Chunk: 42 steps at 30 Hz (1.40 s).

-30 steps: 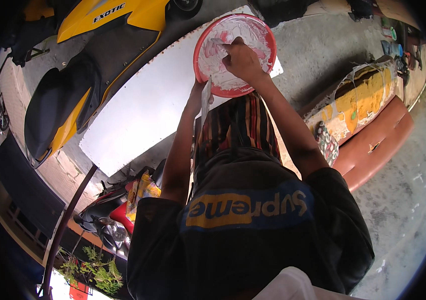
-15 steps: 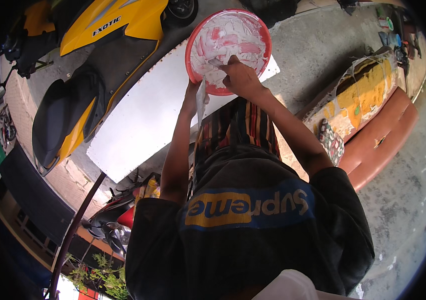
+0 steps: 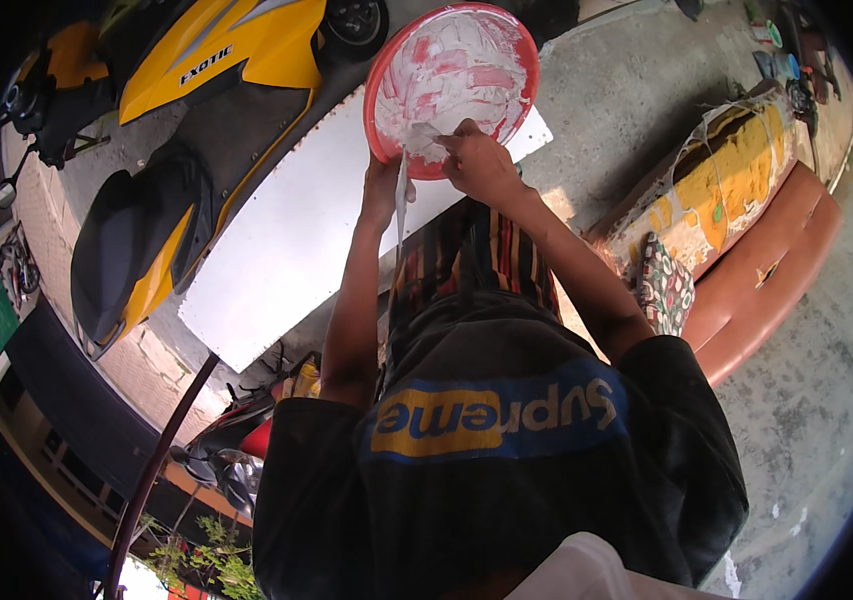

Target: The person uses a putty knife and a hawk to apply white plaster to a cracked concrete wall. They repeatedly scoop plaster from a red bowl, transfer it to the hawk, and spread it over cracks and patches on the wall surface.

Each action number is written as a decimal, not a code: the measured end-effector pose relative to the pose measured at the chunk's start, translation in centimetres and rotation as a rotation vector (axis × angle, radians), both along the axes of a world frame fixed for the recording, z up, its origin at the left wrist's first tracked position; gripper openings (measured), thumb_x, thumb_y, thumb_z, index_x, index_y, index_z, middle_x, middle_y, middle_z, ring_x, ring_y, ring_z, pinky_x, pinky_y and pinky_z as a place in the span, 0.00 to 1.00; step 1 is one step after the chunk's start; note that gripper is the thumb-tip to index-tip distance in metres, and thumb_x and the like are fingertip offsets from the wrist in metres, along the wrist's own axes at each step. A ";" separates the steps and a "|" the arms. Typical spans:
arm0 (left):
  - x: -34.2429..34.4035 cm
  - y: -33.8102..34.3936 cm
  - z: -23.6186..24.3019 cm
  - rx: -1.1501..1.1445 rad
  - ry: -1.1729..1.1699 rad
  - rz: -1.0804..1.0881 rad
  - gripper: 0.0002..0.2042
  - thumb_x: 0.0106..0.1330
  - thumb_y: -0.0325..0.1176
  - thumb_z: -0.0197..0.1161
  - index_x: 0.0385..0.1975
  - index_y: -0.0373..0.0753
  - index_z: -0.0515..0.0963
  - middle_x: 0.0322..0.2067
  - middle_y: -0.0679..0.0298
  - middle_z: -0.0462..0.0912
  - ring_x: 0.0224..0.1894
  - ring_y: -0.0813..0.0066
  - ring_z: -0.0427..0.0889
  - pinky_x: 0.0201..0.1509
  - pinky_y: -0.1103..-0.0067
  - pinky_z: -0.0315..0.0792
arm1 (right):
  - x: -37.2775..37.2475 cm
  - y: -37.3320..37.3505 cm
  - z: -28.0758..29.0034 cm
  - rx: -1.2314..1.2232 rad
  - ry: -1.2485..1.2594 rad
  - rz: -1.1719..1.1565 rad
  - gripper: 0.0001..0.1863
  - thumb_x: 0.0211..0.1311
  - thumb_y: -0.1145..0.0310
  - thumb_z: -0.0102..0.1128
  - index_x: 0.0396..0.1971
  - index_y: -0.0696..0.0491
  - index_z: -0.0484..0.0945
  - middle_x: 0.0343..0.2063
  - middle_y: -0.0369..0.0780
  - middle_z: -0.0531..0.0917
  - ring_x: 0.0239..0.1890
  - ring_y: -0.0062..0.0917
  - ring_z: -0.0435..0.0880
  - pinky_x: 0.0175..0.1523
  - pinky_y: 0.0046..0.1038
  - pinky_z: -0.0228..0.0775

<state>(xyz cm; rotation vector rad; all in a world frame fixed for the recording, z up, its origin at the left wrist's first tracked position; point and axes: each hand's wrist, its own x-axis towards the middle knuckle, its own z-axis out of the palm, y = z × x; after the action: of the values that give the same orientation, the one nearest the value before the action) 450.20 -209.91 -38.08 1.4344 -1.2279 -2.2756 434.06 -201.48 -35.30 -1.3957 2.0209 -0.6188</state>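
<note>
The left hand (image 3: 379,193) reaches forward with its forearm nearly straight, fingers curled at the near left rim of a red basin (image 3: 432,172); a thin grey flat blade (image 3: 401,205) hangs beside them, its exact grip unclear. The right hand (image 3: 484,168) bends inward over the near rim, fingers closed on a small scraper (image 3: 423,131) pointing left toward the left fingers. The basin, smeared with whitish paste (image 3: 461,62), lies just beyond both hands. A second ago the scraper worked farther inside; now it is close to the grey blade. Left of the left fingers spreads a white panel (image 3: 281,245); its corner ends right of the right fingers, before concrete floor (image 3: 601,120).
</note>
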 end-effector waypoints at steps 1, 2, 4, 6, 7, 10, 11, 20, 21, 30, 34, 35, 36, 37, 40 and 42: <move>-0.6 0.4 1.0 -0.053 -0.002 0.015 0.17 0.65 0.33 0.44 0.53 0.37 0.59 0.17 0.62 0.71 0.13 0.75 0.71 0.17 0.79 0.66 | -1.1 0.0 0.8 -0.017 -0.019 -0.001 0.21 0.44 0.76 0.58 0.44 0.54 0.78 0.30 0.45 0.75 0.30 0.36 0.80 0.37 0.32 0.72; -0.9 0.7 1.5 -0.106 -0.004 0.030 0.17 0.65 0.33 0.44 0.53 0.37 0.58 0.18 0.61 0.72 0.13 0.74 0.71 0.18 0.78 0.66 | -2.1 0.1 1.2 -0.034 -0.038 -0.002 0.21 0.43 0.76 0.58 0.43 0.54 0.78 0.29 0.44 0.75 0.29 0.35 0.80 0.36 0.32 0.72; -1.0 1.1 1.4 -0.126 0.000 -0.020 0.21 0.65 0.45 0.47 0.54 0.42 0.59 0.27 0.65 0.69 0.15 0.79 0.69 0.16 0.82 0.64 | -4.1 0.6 1.5 -0.097 0.044 -0.090 0.20 0.43 0.75 0.59 0.42 0.55 0.79 0.26 0.43 0.76 0.28 0.33 0.79 0.35 0.31 0.71; -1.2 1.5 1.6 -0.130 -0.005 -0.047 0.23 0.66 0.50 0.48 0.54 0.44 0.59 0.32 0.68 0.68 0.16 0.81 0.68 0.16 0.84 0.63 | -6.0 0.7 1.1 -0.142 0.103 -0.180 0.20 0.44 0.75 0.59 0.43 0.55 0.79 0.25 0.43 0.77 0.28 0.33 0.79 0.35 0.32 0.72; -1.5 1.7 2.1 -0.122 -0.015 -0.049 0.23 0.66 0.50 0.48 0.55 0.44 0.58 0.32 0.68 0.68 0.16 0.81 0.68 0.16 0.84 0.63 | -6.3 0.8 0.9 -0.144 0.117 -0.200 0.20 0.44 0.75 0.59 0.43 0.56 0.78 0.25 0.43 0.77 0.28 0.33 0.79 0.35 0.32 0.72; -2.3 2.2 2.8 -0.153 -0.038 -0.016 0.20 0.65 0.38 0.45 0.55 0.39 0.57 0.23 0.63 0.71 0.14 0.76 0.70 0.19 0.79 0.66 | -6.5 1.2 0.8 -0.148 0.119 -0.237 0.20 0.44 0.75 0.59 0.43 0.57 0.78 0.26 0.44 0.77 0.28 0.34 0.79 0.35 0.32 0.72; -2.5 2.3 2.9 -0.173 -0.044 0.001 0.19 0.65 0.31 0.43 0.56 0.36 0.57 0.19 0.60 0.73 0.13 0.73 0.71 0.20 0.76 0.67 | -5.8 1.4 0.6 -0.148 0.095 -0.231 0.20 0.44 0.75 0.59 0.43 0.57 0.78 0.27 0.44 0.77 0.28 0.34 0.79 0.36 0.32 0.72; -0.7 2.4 1.5 -0.060 0.087 -0.023 0.22 0.67 0.50 0.46 0.55 0.44 0.59 0.29 0.69 0.69 0.15 0.81 0.69 0.16 0.86 0.64 | -6.7 2.8 1.6 -0.250 0.075 -0.182 0.20 0.44 0.75 0.59 0.42 0.56 0.79 0.26 0.43 0.76 0.26 0.32 0.78 0.34 0.31 0.72; -1.2 2.6 1.9 -0.066 0.101 -0.024 0.22 0.67 0.50 0.46 0.55 0.43 0.59 0.28 0.69 0.69 0.15 0.81 0.69 0.16 0.86 0.64 | -7.0 2.5 2.4 -0.229 0.054 -0.204 0.20 0.44 0.75 0.60 0.42 0.56 0.79 0.24 0.42 0.75 0.25 0.32 0.77 0.33 0.31 0.71; -2.3 2.8 2.2 -0.350 -0.171 -0.101 0.13 0.68 0.41 0.45 0.45 0.41 0.62 0.18 0.66 0.68 0.14 0.79 0.69 0.16 0.83 0.64 | -5.4 4.1 1.6 -0.204 -0.029 -0.117 0.18 0.45 0.74 0.60 0.41 0.56 0.79 0.29 0.43 0.77 0.26 0.34 0.78 0.34 0.30 0.71; -2.6 3.0 2.8 -0.350 -0.094 -0.056 0.12 0.69 0.40 0.45 0.44 0.40 0.62 0.16 0.66 0.68 0.13 0.78 0.69 0.17 0.82 0.64 | -9.0 5.7 1.6 -0.310 -0.130 -0.256 0.16 0.48 0.74 0.58 0.40 0.56 0.79 0.29 0.43 0.78 0.26 0.31 0.78 0.33 0.28 0.70; -2.6 3.1 3.7 -0.310 -0.076 -0.052 0.12 0.69 0.40 0.45 0.44 0.40 0.62 0.16 0.66 0.68 0.13 0.78 0.69 0.17 0.82 0.64 | -9.9 6.4 0.9 -0.362 -0.140 -0.287 0.15 0.51 0.75 0.58 0.41 0.57 0.79 0.29 0.43 0.78 0.25 0.28 0.77 0.31 0.26 0.68; -2.6 3.1 4.4 -0.267 -0.061 -0.045 0.12 0.69 0.40 0.45 0.44 0.40 0.62 0.15 0.66 0.68 0.13 0.78 0.69 0.17 0.81 0.64 | -10.6 6.9 0.8 -0.411 -0.153 -0.313 0.13 0.53 0.76 0.57 0.41 0.58 0.78 0.30 0.43 0.78 0.23 0.24 0.75 0.30 0.24 0.67; -2.6 3.0 4.7 -0.280 -0.049 -0.048 0.12 0.69 0.40 0.45 0.44 0.40 0.62 0.15 0.66 0.68 0.13 0.78 0.69 0.17 0.81 0.64 | -11.3 7.3 0.8 -0.435 -0.130 -0.304 0.12 0.54 0.75 0.58 0.40 0.58 0.79 0.30 0.43 0.78 0.23 0.24 0.75 0.29 0.23 0.67; -2.3 2.7 5.0 -0.351 -0.064 -0.070 0.12 0.69 0.40 0.45 0.45 0.39 0.62 0.15 0.66 0.68 0.13 0.78 0.68 0.16 0.81 0.63 | -12.8 7.9 0.8 -0.494 -0.032 -0.287 0.10 0.55 0.75 0.60 0.39 0.58 0.79 0.29 0.42 0.78 0.23 0.22 0.75 0.28 0.23 0.67; -2.1 2.5 4.3 -0.433 -0.129 -0.091 0.13 0.69 0.40 0.45 0.46 0.39 0.62 0.15 0.65 0.68 0.13 0.78 0.68 0.16 0.82 0.63 | -13.3 7.9 0.4 -0.517 0.080 -0.281 0.10 0.55 0.75 0.61 0.38 0.58 0.80 0.27 0.42 0.78 0.23 0.21 0.75 0.28 0.22 0.67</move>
<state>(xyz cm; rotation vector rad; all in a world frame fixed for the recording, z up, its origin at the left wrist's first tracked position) 448.06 -207.45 -33.74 1.3945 -1.7256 -1.8298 420.72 -193.61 -34.95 -1.4345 2.2390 -1.3005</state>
